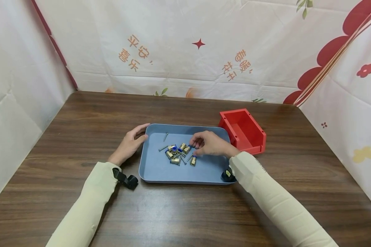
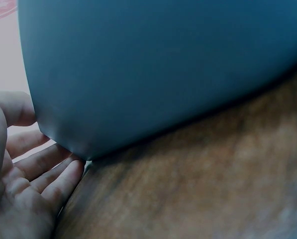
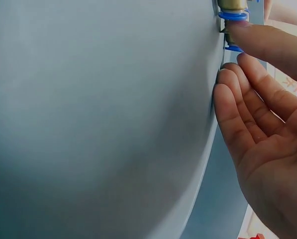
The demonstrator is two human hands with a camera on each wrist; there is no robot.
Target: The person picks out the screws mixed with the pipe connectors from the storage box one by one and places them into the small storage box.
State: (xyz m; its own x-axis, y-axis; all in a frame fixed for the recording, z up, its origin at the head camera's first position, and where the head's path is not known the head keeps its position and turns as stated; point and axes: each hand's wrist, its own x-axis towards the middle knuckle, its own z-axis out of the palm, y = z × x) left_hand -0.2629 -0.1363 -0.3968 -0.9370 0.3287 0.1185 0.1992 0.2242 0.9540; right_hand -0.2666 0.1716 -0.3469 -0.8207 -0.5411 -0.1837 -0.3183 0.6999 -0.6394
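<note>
My left hand [image 1: 129, 144] rests at the left end of a shallow blue tray [image 1: 160, 175], its thumb near the rim. In the left wrist view, its nearly straight fingers [image 2: 44, 162] touch the outside of the tray's corner. My right hand [image 1: 211, 143] reaches over the tray with bent fingers, thumb and index finger apart. Right in front of those fingertips lies a brass fitting with a blue collar [image 1: 187, 149]. In the right wrist view, the thumb [image 3: 267, 42] overlaps the brass fittings [image 3: 233, 7]. Several more fittings [image 1: 175, 160] and small screws [image 1: 165, 137] lie in the tray's middle.
A red open bin [image 1: 245, 132] stands against the tray's right back corner, near the right forearm. Brown wood-grain table [image 1: 179, 212] surrounds both. White printed cloth [image 1: 173, 44] hangs behind the table and at its sides. Each wrist wears a small black camera [image 1: 131, 182].
</note>
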